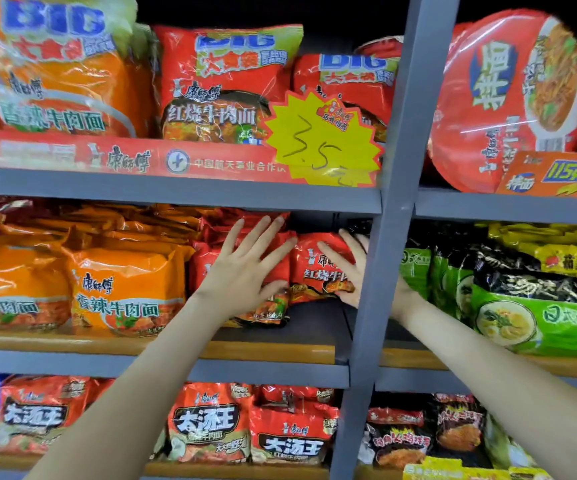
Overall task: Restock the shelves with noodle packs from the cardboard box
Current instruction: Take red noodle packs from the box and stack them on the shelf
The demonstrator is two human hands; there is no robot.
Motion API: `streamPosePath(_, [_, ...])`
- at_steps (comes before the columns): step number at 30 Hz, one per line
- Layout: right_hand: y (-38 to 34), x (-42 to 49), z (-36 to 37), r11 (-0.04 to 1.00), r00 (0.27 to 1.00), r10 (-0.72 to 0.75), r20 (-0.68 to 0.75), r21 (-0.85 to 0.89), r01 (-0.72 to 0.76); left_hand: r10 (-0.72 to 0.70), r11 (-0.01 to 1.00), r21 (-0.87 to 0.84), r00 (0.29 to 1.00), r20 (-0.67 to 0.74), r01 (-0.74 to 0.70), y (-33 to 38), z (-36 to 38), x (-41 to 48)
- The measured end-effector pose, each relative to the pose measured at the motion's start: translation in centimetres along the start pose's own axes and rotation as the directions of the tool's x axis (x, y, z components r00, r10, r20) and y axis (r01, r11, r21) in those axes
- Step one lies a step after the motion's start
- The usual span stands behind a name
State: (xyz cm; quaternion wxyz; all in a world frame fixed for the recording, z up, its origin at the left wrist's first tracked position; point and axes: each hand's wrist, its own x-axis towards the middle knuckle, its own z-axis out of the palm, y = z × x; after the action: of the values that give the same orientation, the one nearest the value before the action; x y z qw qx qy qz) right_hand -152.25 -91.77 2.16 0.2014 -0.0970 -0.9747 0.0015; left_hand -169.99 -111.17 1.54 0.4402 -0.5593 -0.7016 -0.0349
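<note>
Two bare arms reach up from the bottom corners toward the middle shelf, the left arm from the lower left and the right arm from the lower right.

The left hand lies flat on a red pack, its fingers straight and fanned wide, its thumb low on the pack's front. That pack stands a little back from the shelf's front edge, just right of the orange packs.

The right hand rests on a second red pack, which stands at the right end of the shelf and touches the first. Its fingers are straight too, laid against the pack's right side rather than wrapped round it. The grey post covers part of this hand and the wrist.

More red and orange packs are heaped behind these, up under the shelf above. Past the post, green packs with black and yellow ones fill the neighbouring bay.

On the top shelf, big packs stand behind a red strip, and a yellow star tag marked 3.5 hangs at its right end. A red bowl leans to the right of the post.

Along the bottom shelf, more red packs stand in a row, with dark ones toward the right.
</note>
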Motion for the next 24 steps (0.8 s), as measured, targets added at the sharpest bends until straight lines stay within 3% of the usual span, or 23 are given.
streamPosePath(1, [0.6,0.4,0.8,0.991,0.994,0.104,0.038,0.078,-0.107,-0.008,1.000,-0.005,1.000,-0.014,0.008,-0.2,0.1,0.3])
streamPosePath(2, [2.6,1.0,2.8,0.991,0.990,0.131,0.055,-0.003,-0.131,-0.009,1.000,-0.008,1.000,-0.020,0.008,-0.4,0.3,0.6])
streamPosePath(3, [10.4,1.8,8.6,0.976,0.978,0.201,0.061,-0.095,-0.195,-0.002,1.000,-0.011,1.000,-0.016,0.002,-0.5,0.7,0.7])
streamPosePath(4, [18.4,3.2,14.3,0.966,0.953,0.251,0.168,-0.101,-0.237,0.006,1.000,-0.015,1.000,-0.003,-0.006,-0.6,1.1,0.9])
streamPosePath(5, [23.4,5.8,18.2,0.976,0.959,0.213,0.185,0.013,-0.219,0.010,1.000,-0.022,1.000,0.013,-0.010,-0.8,1.6,1.0])
streamPosePath(6, [24.8,7.5,20.2,0.984,0.964,0.170,0.204,0.011,-0.175,0.007,0.999,-0.031,1.000,0.027,-0.006,-0.9,2.1,1.0])
streamPosePath(7, [22.8,8.0,20.3,0.990,0.980,0.137,0.147,-0.047,-0.131,-0.004,0.999,-0.043,0.999,0.036,0.005,-1.0,2.5,1.0])
streamPosePath(9, [6.1,7.1,9.8,0.958,0.999,0.019,-0.028,-0.285,-0.026,-0.028,0.998,-0.063,0.999,0.042,0.030,-1.2,3.0,1.0])
streamPosePath(11, [0.8,7.9,6.1,0.920,0.993,-0.077,-0.093,-0.389,0.035,-0.036,0.998,-0.045,0.999,0.015,0.037,-1.1,3.3,0.9])
streamPosePath(15, [1.7,8.1,6.9,0.910,0.998,0.053,-0.028,-0.410,-0.059,-0.004,1.000,-0.010,0.997,-0.071,0.003,-0.9,3.1,0.2])
streamPosePath(17, [1.5,8.7,6.7,0.889,0.999,0.037,-0.030,-0.455,-0.047,0.065,0.998,-0.011,0.993,-0.095,-0.066,-1.5,2.9,-0.7])
streamPosePath(24, [1.2,9.3,6.7,0.880,0.976,0.173,-0.135,-0.424,-0.215,0.200,0.976,0.100,0.979,-0.032,-0.196,-2.6,3.4,-1.9])
